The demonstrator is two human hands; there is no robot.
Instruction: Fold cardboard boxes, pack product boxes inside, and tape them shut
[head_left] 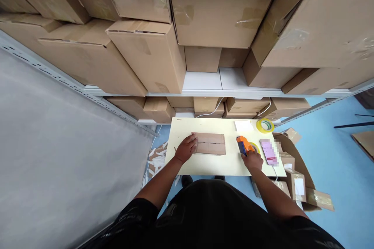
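A small, flat cardboard box lies on the pale yellow table, with a seam running along its top. At its left end, my left hand holds it, the fingers lying over the edge and corner. To the right of the box, my right hand is closed around an orange and blue tape dispenser that carries a roll of yellow tape. The dispenser is apart from the box. Part of its handle is hidden under my fingers.
Toward the table's right lie a roll of yellow tape, white paper and a phone with a cable. Shelves of cardboard boxes rise behind. A large open carton holding small boxes stands right; paper scraps lie left.
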